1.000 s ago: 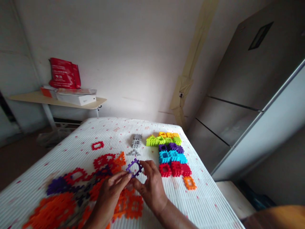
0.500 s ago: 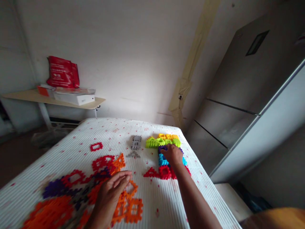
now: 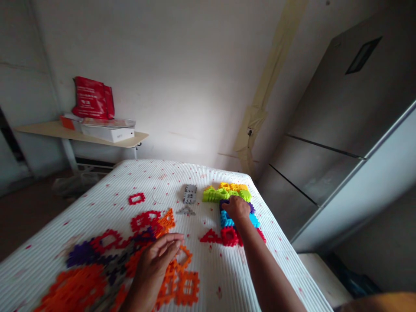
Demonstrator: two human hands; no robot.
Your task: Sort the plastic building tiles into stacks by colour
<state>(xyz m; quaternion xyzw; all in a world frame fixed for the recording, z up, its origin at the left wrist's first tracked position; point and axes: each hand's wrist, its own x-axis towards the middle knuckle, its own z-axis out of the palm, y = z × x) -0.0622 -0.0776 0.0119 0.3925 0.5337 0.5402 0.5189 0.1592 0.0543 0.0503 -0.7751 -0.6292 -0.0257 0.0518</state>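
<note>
My right hand (image 3: 238, 207) reaches out over the sorted rows of plastic tiles, its fingers curled down on the purple tiles (image 3: 250, 209); what lies under the fingers is hidden. Around it lie a lime-green row (image 3: 218, 194), an orange-yellow row (image 3: 234, 186), a cyan row (image 3: 254, 220) and a red row (image 3: 230, 236). My left hand (image 3: 156, 260) rests flat with fingers stretched out on the loose pile of orange tiles (image 3: 182, 284), red tiles (image 3: 145, 220) and purple tiles (image 3: 80, 254).
All tiles lie on a white ribbed cover with red dots (image 3: 208, 277). A grey tile stack (image 3: 190, 194) and one red tile (image 3: 136, 198) lie apart. A shelf (image 3: 81, 136) with a red bag (image 3: 92, 98) stands behind; a refrigerator (image 3: 341, 130) stands right.
One second ago both hands held a purple tile near the pile. The right hand has carried it out to the purple row and stays there. The left hand lowered onto the loose pile.
</note>
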